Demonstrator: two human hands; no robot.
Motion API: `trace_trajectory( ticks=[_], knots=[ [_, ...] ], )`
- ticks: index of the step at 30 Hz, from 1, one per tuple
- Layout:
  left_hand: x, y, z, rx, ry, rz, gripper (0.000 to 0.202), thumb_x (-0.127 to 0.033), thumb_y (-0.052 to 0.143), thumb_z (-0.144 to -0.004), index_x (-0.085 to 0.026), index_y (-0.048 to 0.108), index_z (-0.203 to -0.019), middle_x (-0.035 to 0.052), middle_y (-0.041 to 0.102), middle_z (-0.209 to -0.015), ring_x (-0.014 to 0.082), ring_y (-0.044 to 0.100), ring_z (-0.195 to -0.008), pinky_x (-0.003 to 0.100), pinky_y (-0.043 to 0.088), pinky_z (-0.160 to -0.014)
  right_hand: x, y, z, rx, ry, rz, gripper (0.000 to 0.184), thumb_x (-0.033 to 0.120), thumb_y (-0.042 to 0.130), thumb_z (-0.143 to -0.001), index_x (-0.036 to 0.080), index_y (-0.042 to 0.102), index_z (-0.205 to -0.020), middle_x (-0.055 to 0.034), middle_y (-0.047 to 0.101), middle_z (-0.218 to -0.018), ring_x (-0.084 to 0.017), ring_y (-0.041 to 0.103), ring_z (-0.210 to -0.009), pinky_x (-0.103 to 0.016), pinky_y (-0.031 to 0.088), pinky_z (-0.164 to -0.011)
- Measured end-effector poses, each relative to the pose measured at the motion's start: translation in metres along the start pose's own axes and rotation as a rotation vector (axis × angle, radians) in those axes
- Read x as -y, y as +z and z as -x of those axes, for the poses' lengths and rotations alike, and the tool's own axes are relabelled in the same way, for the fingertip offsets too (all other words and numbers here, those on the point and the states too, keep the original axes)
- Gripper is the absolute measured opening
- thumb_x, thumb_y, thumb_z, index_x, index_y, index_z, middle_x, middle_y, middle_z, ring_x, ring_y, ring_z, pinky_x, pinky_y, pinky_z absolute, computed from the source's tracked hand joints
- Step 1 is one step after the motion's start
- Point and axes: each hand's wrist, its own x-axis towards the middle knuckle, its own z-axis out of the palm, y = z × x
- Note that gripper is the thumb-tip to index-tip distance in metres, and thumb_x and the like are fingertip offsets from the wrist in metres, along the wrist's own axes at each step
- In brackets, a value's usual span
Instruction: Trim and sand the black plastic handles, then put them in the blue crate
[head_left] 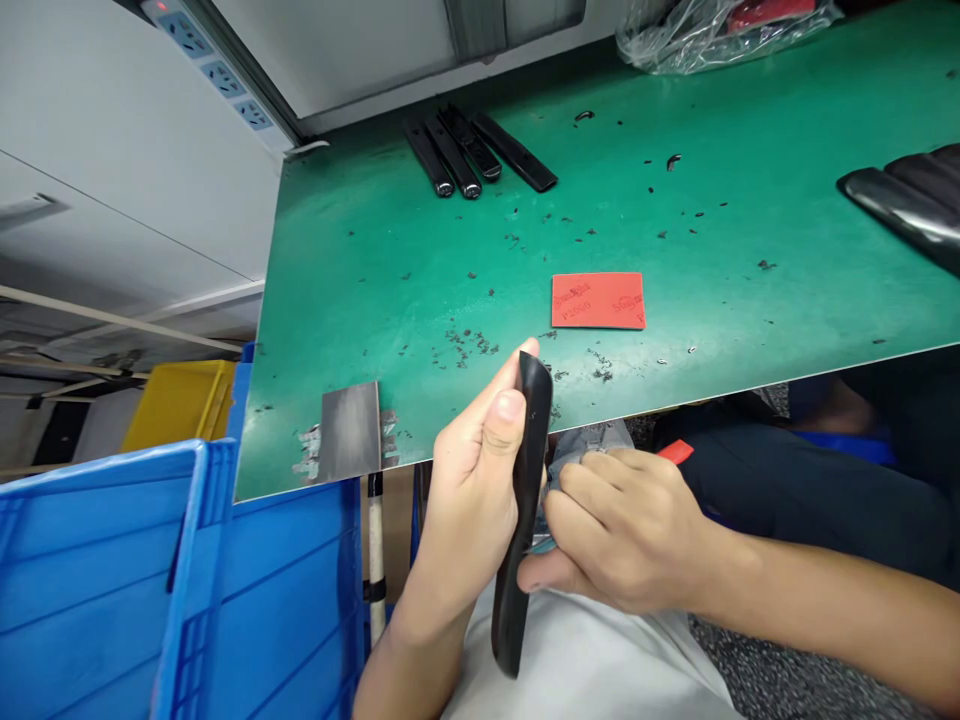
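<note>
Fingers (pixel 504 420) of the left hand (pixel 469 500) clamp a curved, glossy black strip (pixel 525 510) — long, narrow, upright just off the edge of the bench (pixel 450 250) — while the right hand (pixel 626 530) pinches a grey cloth (pixel 581 455) against it.

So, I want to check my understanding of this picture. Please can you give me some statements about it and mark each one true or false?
1. The left hand grips a long, curved black strip. True.
2. The right hand holds a flat red rectangular sheet. False: the sheet lies on the green bench mat, and the right hand holds a crumpled grey piece.
3. Four slim black bars lie side by side on the mat. True.
4. A blue plastic crate stands on the mat. False: it stands beside the mat's near left corner.
5. Small black crumbs are scattered on the mat. True.
</note>
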Motion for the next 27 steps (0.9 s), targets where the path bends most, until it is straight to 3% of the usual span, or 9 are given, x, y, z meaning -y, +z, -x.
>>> trace_trajectory(
  ticks=[2,6,12,19,27],
  knots=[
    [0.000,0.000,-0.001,0.033,-0.022,0.003,0.047,-0.060,0.058,-0.101,-0.038,0.071,-0.141,-0.0035,0.043,-0.071,0.0058,0.033,-0.050,0.016,0.033,-0.041,0.002,0.001,0.002,0.001,-0.006,-0.004,0.063,0.051,0.028,-0.114,0.024,0.050,-0.061,0.0004,0.045,-0.055,-0.019,0.036,-0.055,-0.037,0.021,-0.055],
    [0.000,0.004,-0.003,0.021,-0.050,0.035,0.050,-0.058,0.057,-0.103,-0.034,0.067,-0.146,-0.0049,0.038,-0.067,0.0061,0.033,-0.049,0.015,0.033,-0.041,0.004,0.004,0.006,0.002,0.011,0.004,0.064,0.053,0.028,-0.113,0.024,0.049,-0.060,0.0004,0.044,-0.055,-0.018,0.035,-0.056,-0.037,0.021,-0.056],
    [-0.005,0.011,-0.009,-0.073,-0.030,0.103,0.043,-0.054,0.060,-0.102,-0.032,0.073,-0.137,-0.0056,0.041,-0.061,0.0056,0.036,-0.045,0.013,0.030,-0.038,0.009,0.007,0.011,0.015,0.005,-0.009,0.065,0.052,0.027,-0.114,0.023,0.048,-0.059,0.0003,0.045,-0.055,-0.018,0.034,-0.056,-0.038,0.019,-0.057],
    [-0.006,0.010,-0.017,-0.070,0.032,0.157,0.040,-0.055,0.060,-0.102,-0.028,0.075,-0.128,-0.0054,0.044,-0.065,0.0046,0.035,-0.045,0.012,0.031,-0.037,0.015,0.012,0.017,0.030,0.029,-0.036,0.066,0.055,0.027,-0.113,0.023,0.050,-0.060,-0.0001,0.046,-0.056,-0.019,0.036,-0.057,-0.038,0.020,-0.058],
    [-0.005,0.005,-0.032,-0.157,0.072,0.229,0.036,-0.053,0.061,-0.102,-0.024,0.073,-0.118,-0.0054,0.043,-0.066,0.0041,0.032,-0.042,0.013,0.028,-0.034,0.019,0.020,0.026,0.009,0.024,-0.054,0.074,0.078,0.029,-0.103,0.023,0.049,-0.058,0.0018,0.042,-0.055,-0.016,0.035,-0.056,-0.037,0.017,-0.057]
  ],
)
